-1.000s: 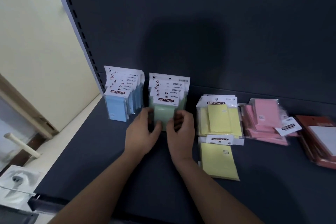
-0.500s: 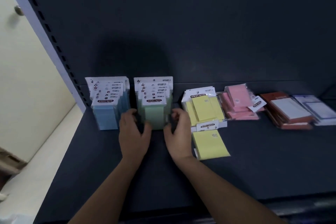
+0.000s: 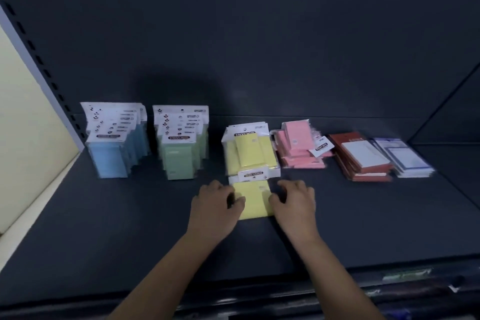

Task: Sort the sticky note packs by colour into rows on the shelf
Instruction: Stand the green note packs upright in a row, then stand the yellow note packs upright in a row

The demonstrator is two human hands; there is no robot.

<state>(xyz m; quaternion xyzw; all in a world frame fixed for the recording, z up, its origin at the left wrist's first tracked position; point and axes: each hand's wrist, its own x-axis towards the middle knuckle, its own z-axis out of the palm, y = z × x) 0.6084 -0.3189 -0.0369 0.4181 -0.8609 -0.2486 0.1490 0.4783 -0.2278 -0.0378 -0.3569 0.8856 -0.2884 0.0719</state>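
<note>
A single yellow sticky note pack (image 3: 253, 201) lies flat on the dark shelf (image 3: 104, 228), just in front of a loose yellow pile (image 3: 249, 156). My left hand (image 3: 215, 202) grips its left edge and my right hand (image 3: 293, 200) grips its right edge, thumbs on top. To the left, a row of blue packs (image 3: 111, 158) and a row of green packs (image 3: 179, 161) stand upright. A loose pink pile (image 3: 298, 145) lies right of the yellow one.
Further right lie a stack of red-backed packs (image 3: 363, 158) and a stack of pale purple packs (image 3: 407, 161). The slotted shelf upright (image 3: 39, 60) and a cream wall bound the left side. The shelf's front lip (image 3: 285, 293) runs below my arms.
Both hands have left the front green pack and moved right to the flat yellow pack. My view has swung to the right, showing more of the shelf.
</note>
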